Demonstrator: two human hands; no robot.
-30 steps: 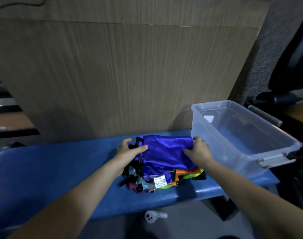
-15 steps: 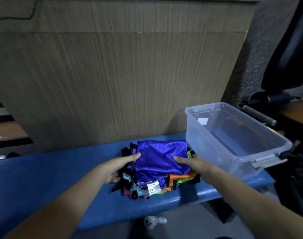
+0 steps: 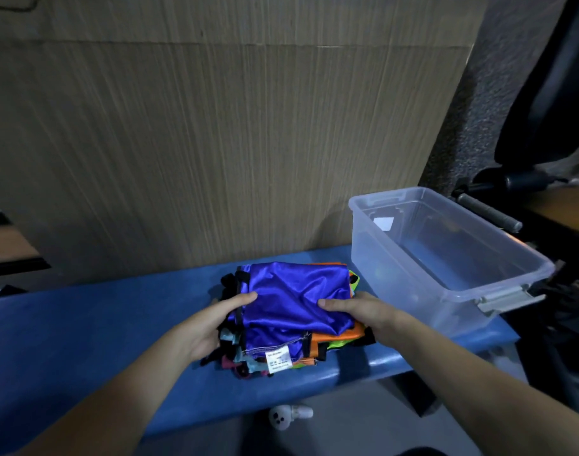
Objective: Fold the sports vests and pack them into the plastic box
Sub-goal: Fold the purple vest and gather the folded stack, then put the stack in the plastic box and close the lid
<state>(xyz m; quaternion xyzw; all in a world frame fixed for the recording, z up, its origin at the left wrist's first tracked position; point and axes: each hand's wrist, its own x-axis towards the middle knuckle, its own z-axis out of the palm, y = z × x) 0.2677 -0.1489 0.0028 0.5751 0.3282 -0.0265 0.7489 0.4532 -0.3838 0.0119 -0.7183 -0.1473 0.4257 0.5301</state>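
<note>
A white controller (image 3: 289, 416) lay on the floor nearest the viewer. On the blue bench (image 3: 84, 340), the left hand (image 3: 209, 327) and right hand (image 3: 357, 312) gripped opposite sides of a stack of folded sports vests (image 3: 291, 317), thumbs pressed on its purple top layer. Just beside it to the right stood the clear plastic box (image 3: 446, 258); a cardboard panel (image 3: 215, 143) rose behind.

Purple vest (image 3: 291, 301) (orange, neon-yellow vests (image 3: 342, 339) beneath), blue bench (image 3: 84, 340), clear box (image 3: 446, 258).
</note>
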